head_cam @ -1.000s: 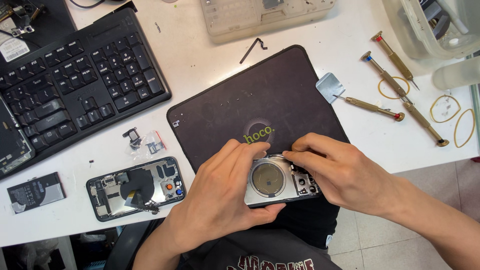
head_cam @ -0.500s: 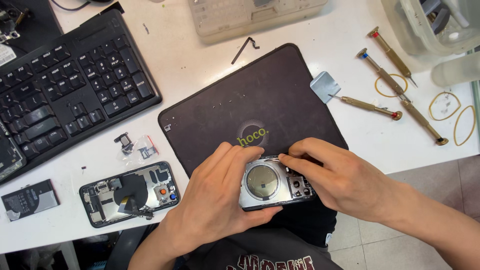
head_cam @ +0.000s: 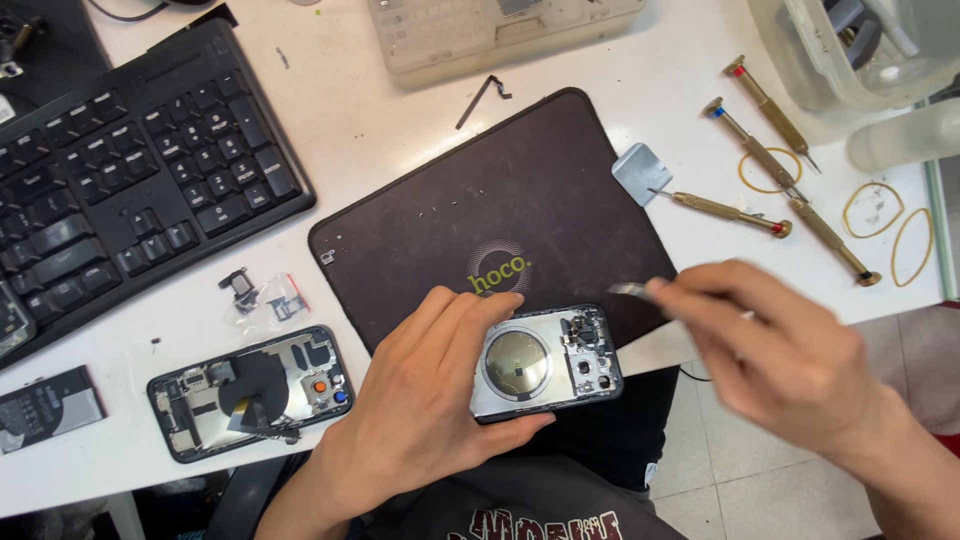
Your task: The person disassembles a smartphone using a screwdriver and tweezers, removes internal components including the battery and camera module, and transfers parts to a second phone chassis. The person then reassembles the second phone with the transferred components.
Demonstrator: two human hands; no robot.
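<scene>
Flanking the held phone housing (head_cam: 545,362): second housing (head_cam: 250,392), 3 screwdrivers (head_cam: 725,211) (loose).

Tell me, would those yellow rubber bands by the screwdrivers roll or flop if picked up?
The rubber bands lie flat as thin loops, so they would probably flop and weigh almost nothing. They seem unlikely to roll, unlike the round-shafted screwdrivers beside them.
</scene>
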